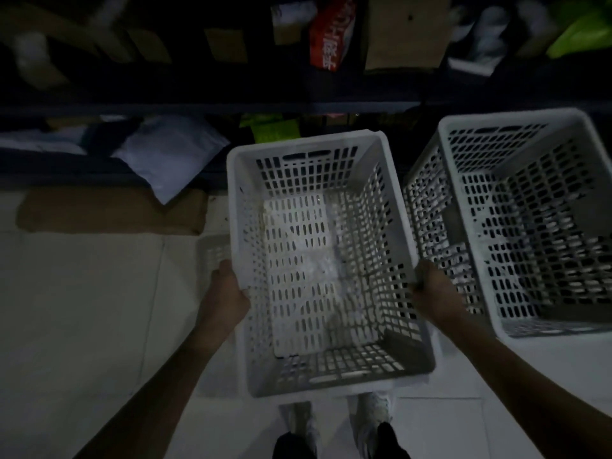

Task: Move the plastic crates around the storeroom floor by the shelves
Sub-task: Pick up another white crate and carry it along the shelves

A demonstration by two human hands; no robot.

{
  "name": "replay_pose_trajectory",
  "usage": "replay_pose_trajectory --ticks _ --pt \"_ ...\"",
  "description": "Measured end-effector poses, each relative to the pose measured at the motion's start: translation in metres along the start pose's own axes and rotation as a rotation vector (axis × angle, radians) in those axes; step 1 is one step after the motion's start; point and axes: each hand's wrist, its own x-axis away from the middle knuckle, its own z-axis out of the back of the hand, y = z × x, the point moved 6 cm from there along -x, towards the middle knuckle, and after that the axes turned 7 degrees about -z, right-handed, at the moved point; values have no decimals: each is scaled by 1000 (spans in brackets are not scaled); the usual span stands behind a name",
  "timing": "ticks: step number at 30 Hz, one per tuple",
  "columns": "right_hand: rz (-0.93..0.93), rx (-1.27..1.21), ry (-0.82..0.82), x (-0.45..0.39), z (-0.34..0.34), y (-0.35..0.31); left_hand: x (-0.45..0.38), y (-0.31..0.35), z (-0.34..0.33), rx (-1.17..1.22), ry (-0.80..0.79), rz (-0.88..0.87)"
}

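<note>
Left grip [228, 286]: I had it clamped on the white crate [318, 260].
Right grip [433, 289]: clamped on its opposite rim.
Second crate [530, 220]: stood just right, by the shelves [198, 104].

The crate [318, 260] at centre is white plastic, its walls and floor pierced by a grid of oblong slots; a second crate [530, 223] at three o'clock has the same white and the same slotted pattern. The floor [82, 309] is pale tile with thin grout lines. At nine o'clock lies brown cardboard [109, 210]. At twelve o'clock a red box [331, 34] bears white lettering; at one o'clock something bright green [583, 31] shows on the dark shelves [198, 104]
</note>
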Motion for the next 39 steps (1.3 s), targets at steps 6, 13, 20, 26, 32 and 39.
replay_pose_trajectory --ticks 6,13,20,26,32,39 --pt "61 -16 31 55 83 -47 43 65 72 44 14 -58" --pt "26 12 152 119 191 -72 92 149 145 53 30 -137" --pt "29 -83 202 176 299 -58 128 255 170 24 10 -245" --pt "-8 -108 220 196 388 -4 169 358 147 46 3 -260" --pt "-63 -93 217 209 466 64 210 446 95 102 21 -187" --pt "-112 -121 181 181 507 131 213 489 29 144 -5 -149"
